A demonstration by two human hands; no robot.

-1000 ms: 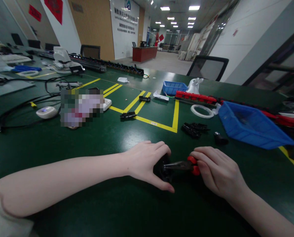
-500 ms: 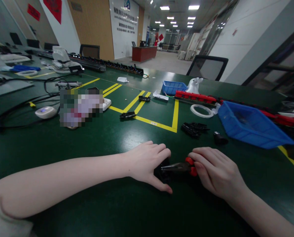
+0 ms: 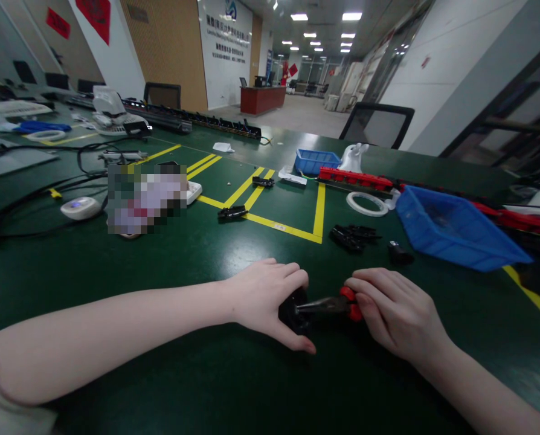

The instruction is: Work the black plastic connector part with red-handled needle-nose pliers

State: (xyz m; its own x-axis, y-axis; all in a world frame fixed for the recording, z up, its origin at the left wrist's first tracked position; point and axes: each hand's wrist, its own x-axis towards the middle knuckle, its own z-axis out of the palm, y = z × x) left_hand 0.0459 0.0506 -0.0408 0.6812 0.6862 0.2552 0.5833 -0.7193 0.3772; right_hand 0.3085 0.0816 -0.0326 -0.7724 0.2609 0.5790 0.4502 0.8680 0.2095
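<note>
On the near part of the green table, my left hand is closed around a black plastic part, its thumb along the near side. Much of that part is hidden by the fingers and its shape is hard to make out. From the right, my right hand grips a pair of needle-nose pliers by the red handles. The metal jaws point left, and their tip is at the black part. Just beyond my right hand lie more black parts and a short black cylindrical piece.
A large blue bin leans at the right, near a white ring and a red strip. A smaller blue tray stands farther back. Left are a blurred-out phone, a white oval device and black cables.
The view has shifted slightly. Both hands keep their grips, and the pliers' tip stays at the black part.
</note>
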